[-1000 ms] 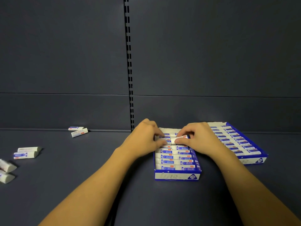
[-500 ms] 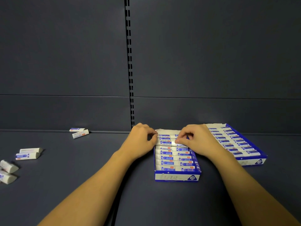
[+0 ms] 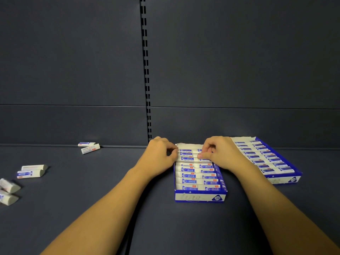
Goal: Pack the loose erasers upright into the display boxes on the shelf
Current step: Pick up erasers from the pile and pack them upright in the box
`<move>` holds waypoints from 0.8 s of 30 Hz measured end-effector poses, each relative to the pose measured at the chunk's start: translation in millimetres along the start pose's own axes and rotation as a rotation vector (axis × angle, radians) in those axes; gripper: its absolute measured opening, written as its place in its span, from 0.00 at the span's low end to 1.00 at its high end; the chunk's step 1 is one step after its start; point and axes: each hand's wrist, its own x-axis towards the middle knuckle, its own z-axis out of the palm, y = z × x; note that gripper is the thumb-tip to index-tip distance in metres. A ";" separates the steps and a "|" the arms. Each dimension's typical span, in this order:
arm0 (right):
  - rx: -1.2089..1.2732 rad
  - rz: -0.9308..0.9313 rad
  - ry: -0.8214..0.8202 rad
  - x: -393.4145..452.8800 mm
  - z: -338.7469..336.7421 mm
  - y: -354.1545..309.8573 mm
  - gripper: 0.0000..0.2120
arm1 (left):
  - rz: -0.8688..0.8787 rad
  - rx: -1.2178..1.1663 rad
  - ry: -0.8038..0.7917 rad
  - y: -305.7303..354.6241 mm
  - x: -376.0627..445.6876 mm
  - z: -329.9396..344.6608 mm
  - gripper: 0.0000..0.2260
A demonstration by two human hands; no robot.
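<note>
Left hand slid off box top since 1 s ago, now curled at left wall of near box; whether it holds anything unclear. Right hand pinches eraser in back rows. Far box full. Loose erasers lie far left on shelf.

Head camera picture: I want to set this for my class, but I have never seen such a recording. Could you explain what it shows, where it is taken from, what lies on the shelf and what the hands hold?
No machine here: a person wears a camera on the head, looking down at their own bare arms. The left hand and right hand work at the far rows of erasers in the near display box, fingers curled on them. A second display box, full, lies to the right. Loose erasers wait on the dark shelf at left, two more by the back wall.
</note>
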 end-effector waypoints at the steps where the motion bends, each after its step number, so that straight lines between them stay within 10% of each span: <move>1: 0.009 0.011 -0.002 -0.2 0.0 -0.2 0.09 | 0.001 0.001 0.000 -0.4 0.0 0.2 0.11; 14: 0.181 0.029 0.247 1.1 -34.4 -5.3 0.13 | -0.105 0.102 0.015 -5.1 7.3 -34.9 0.12; 24: -0.188 -0.147 -0.107 20.2 -21.4 -49.5 0.17 | -0.347 0.486 -0.220 -18.5 -23.9 -94.4 0.11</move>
